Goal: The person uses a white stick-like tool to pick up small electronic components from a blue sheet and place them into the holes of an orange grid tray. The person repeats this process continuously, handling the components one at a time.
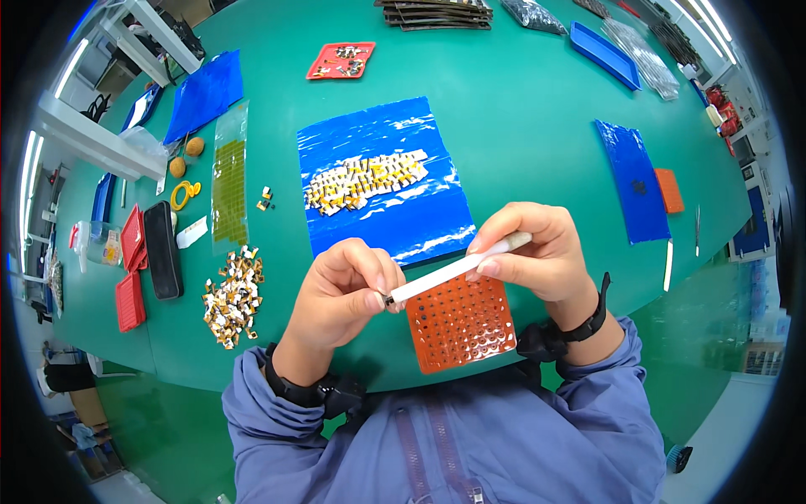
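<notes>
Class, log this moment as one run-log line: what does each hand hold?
left hand: pinches tip of white pen-like tool | right hand: grips tool's other end | below: orange perforated tray on green table

A single view, from a camera worn on the person's head, looks steeply down and forward over a green table (537,126). It sits close above the hands: the left hand (344,294) and right hand (537,252) fill the middle of the picture, with blue sleeves (588,420) entering from the near, lower edge. The fisheye lens bends the table's edges toward the rim, taking in the far side at the top and shelving (109,126) at far left.
</notes>
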A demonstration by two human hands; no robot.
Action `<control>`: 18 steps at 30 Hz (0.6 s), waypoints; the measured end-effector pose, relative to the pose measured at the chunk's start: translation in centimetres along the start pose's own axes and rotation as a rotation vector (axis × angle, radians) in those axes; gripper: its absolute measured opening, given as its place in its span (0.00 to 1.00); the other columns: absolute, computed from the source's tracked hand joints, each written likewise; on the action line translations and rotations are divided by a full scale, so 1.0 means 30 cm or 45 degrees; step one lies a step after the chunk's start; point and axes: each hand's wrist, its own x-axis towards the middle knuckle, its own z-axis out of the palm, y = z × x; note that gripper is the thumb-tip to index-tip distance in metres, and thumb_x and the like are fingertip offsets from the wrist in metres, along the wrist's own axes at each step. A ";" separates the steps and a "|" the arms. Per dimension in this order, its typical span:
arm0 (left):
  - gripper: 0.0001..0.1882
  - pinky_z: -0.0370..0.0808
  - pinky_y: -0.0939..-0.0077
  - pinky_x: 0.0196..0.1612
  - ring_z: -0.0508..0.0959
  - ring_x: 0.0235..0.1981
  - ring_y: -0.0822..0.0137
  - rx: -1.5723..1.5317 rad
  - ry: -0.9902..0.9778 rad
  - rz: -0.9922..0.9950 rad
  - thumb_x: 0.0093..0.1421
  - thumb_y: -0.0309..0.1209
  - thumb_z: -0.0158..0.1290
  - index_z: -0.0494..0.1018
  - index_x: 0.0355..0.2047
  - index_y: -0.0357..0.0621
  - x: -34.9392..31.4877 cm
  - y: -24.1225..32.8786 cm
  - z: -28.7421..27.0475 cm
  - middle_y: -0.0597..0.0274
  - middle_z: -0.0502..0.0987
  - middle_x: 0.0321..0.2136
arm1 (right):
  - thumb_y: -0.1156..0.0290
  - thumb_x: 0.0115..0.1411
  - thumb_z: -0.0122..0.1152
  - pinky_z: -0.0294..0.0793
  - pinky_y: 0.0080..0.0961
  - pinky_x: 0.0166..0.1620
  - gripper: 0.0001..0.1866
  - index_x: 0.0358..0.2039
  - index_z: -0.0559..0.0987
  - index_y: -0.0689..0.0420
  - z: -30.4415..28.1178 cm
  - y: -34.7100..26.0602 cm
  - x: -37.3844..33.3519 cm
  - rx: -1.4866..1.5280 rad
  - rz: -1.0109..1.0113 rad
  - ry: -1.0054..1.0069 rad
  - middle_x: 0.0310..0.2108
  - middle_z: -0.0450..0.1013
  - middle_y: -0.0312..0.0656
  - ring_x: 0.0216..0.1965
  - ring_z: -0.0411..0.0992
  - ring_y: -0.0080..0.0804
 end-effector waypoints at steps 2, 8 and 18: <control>0.08 0.65 0.74 0.29 0.68 0.24 0.68 0.009 0.000 -0.017 0.54 0.28 0.51 0.62 0.25 0.45 0.001 0.002 0.007 0.62 0.67 0.20 | 0.81 0.49 0.59 0.69 0.13 0.32 0.06 0.29 0.74 0.64 -0.001 0.000 0.001 -0.008 -0.005 -0.002 0.26 0.73 0.39 0.29 0.72 0.21; 0.06 0.67 0.78 0.31 0.70 0.27 0.69 -0.109 0.050 -0.004 0.51 0.21 0.53 0.65 0.26 0.39 -0.006 -0.006 0.011 0.59 0.69 0.23 | 0.79 0.50 0.59 0.67 0.14 0.29 0.06 0.29 0.74 0.64 -0.015 0.000 0.008 -0.239 -0.109 -0.048 0.24 0.72 0.38 0.25 0.70 0.20; 0.06 0.66 0.77 0.29 0.68 0.25 0.69 -0.021 0.064 -0.010 0.51 0.23 0.53 0.65 0.25 0.41 -0.004 0.001 0.014 0.61 0.67 0.21 | 0.75 0.49 0.59 0.63 0.20 0.25 0.04 0.26 0.75 0.60 -0.005 0.001 0.008 -0.578 -0.299 -0.067 0.21 0.69 0.38 0.22 0.66 0.27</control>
